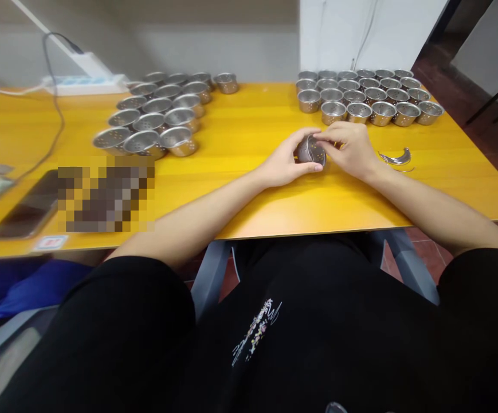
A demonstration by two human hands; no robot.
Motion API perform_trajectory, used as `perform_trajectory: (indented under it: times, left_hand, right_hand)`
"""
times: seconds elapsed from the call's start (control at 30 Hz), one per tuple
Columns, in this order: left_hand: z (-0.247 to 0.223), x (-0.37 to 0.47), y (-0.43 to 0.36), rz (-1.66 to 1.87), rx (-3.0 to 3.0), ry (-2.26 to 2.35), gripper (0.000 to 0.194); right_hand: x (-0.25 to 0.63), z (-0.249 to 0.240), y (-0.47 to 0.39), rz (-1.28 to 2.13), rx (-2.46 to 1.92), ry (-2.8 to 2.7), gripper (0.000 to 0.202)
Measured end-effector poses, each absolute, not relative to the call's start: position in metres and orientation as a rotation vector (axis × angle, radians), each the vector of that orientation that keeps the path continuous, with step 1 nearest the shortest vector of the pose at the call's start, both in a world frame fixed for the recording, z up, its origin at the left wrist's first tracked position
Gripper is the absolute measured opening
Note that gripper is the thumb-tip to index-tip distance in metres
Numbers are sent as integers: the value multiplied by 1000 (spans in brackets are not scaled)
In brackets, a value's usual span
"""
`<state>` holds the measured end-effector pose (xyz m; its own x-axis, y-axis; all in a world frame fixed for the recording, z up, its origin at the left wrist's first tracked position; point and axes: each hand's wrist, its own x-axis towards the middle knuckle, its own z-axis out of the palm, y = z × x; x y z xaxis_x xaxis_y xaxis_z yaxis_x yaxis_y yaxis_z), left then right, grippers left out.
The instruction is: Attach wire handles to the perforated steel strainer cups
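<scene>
My left hand is wrapped around a small perforated metal cup, which is tilted with its mouth toward the right. At the cup's rim, the fingers of my right hand are pinched together; a thin wire seems to run across the mouth from them, though the fingertips hide most of it. A small pile of curved metal wires lies on the table to the right, beside my right wrist.
Rows of perforated cups stand at the back right. More cups stand at the back left. On the yellow table, a phone and a blurred-out item lie left. A power strip with cables sits behind.
</scene>
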<state>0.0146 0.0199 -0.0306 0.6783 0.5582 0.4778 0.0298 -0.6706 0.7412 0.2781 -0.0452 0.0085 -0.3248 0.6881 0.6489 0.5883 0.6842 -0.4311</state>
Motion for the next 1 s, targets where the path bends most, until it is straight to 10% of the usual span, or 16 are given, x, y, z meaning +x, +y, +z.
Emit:
perform_trajectory:
  times: [1.0]
  left_hand:
    - [-27, 8, 31, 963, 2234, 490, 129]
  right_hand:
    - [272, 4, -46, 253, -940, -2275, 28]
